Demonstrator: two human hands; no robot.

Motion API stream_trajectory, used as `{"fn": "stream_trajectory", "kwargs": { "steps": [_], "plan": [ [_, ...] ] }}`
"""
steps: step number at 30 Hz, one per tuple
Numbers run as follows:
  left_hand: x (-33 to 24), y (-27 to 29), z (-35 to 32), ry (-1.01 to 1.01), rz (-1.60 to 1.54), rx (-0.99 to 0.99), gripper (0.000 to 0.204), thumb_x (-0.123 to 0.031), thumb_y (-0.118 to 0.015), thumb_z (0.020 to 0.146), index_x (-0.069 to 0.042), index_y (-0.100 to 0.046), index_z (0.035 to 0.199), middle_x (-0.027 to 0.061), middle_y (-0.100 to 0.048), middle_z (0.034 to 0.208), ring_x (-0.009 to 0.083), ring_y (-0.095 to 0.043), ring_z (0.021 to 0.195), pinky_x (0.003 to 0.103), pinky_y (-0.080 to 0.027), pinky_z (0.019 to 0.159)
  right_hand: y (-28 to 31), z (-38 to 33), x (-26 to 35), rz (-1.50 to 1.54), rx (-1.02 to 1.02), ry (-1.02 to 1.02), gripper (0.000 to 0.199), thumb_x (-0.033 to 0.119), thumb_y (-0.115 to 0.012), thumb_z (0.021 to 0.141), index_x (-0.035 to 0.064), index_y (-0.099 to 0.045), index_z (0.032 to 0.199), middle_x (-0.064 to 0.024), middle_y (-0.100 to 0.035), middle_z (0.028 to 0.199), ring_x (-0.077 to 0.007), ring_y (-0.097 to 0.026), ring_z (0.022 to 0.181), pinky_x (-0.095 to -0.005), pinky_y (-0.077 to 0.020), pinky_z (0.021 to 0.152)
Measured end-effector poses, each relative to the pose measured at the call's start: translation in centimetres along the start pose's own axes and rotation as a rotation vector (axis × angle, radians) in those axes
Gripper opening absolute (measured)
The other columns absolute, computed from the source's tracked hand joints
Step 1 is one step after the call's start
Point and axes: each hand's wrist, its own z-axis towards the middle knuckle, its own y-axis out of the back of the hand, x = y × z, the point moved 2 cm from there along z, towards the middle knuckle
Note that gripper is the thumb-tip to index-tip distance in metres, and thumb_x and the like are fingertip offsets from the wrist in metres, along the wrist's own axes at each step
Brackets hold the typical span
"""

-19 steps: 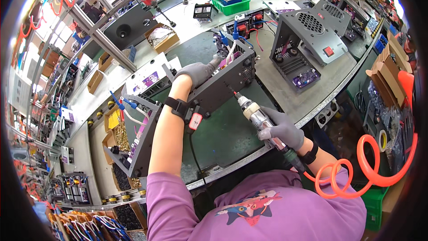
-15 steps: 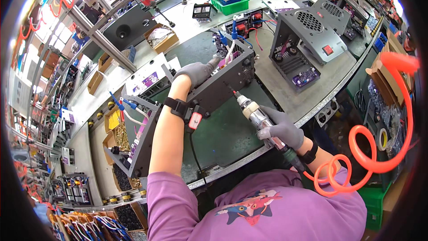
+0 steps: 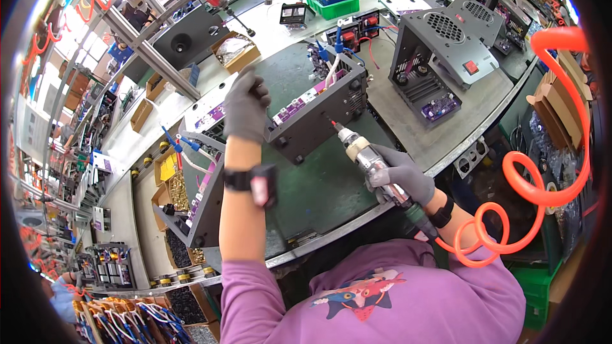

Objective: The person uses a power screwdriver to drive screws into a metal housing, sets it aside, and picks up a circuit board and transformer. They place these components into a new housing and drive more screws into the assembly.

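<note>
1. Left hand (image 3: 247,108) has come off the dark casing (image 3: 309,126); whether its curled fingers meet, I cannot tell.
2. Right hand (image 3: 403,177): fingers clamped on the power screwdriver (image 3: 364,154), bit at the casing.
3. Casing stands on the table (image 3: 325,197).

A head-worn fisheye camera, the left of a pair, looks down and forward over the wearer's purple shirt (image 3: 440,299) to the surface (image 3: 408,137) close below, straight edges bending toward the rim.
</note>
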Motion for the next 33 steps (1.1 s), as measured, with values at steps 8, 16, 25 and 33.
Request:
{"fn": "stream_trajectory", "kwargs": {
  "steps": [8, 16, 25, 33],
  "plan": [
    [3.1, 5.3, -13.5, 0.394, -0.617, 0.015, 0.021, -0.016, -0.048, 0.098, -0.001, -0.057, 0.111, 0.0044, -0.065, 0.089, 0.0023, -0.033, 0.049, 0.016, -0.027, 0.038, -2.2, -2.7, -0.3, 0.137, 0.238, -0.171, 0.079, 0.013, -0.071, 0.066, -0.0024, -0.039, 0.136, -0.0078, -0.056, 0.082, -0.0122, -0.057, 0.056, -0.0262, -0.0489, 0.049],
    [7.0, 3.6, -15.3, 0.466, -0.491, -0.133, 0.025, -0.033, -0.055, 0.096, -0.01, -0.063, 0.1, -0.0043, -0.051, 0.062, 0.0046, -0.033, 0.047, 0.017, -0.026, 0.038, -4.2, -2.8, -1.4, 0.1, 0.3, -0.233, 0.089, 0.024, -0.077, 0.062, -0.0047, -0.037, 0.137, -0.0114, -0.059, 0.086, -0.0146, -0.06, 0.062, -0.0268, -0.0511, 0.051],
    [7.4, 3.9, -15.0, 0.472, -0.491, -0.056, 0.022, -0.028, -0.054, 0.097, -0.008, -0.062, 0.1, -0.0059, -0.048, 0.066, 0.0034, -0.031, 0.046, 0.016, -0.024, 0.037, -3.7, -3.3, -1.5, 0.101, 0.257, -0.209, 0.089, 0.025, -0.076, 0.062, -0.0045, -0.038, 0.136, -0.0111, -0.059, 0.088, -0.0147, -0.061, 0.068, -0.0262, -0.0519, 0.053],
    [7.3, 2.4, -15.2, 0.439, -0.403, -0.019, 0.023, -0.028, -0.055, 0.097, -0.006, -0.06, 0.093, -0.006, -0.04, 0.058, 0.0032, -0.028, 0.041, 0.018, -0.022, 0.035, -3.4, -3.3, -1.9, 0.074, 0.268, -0.204, 0.087, 0.023, -0.075, 0.064, -0.0039, -0.038, 0.137, -0.0088, -0.058, 0.09, -0.0126, -0.059, 0.069, -0.0258, -0.051, 0.057]
  ]
}}
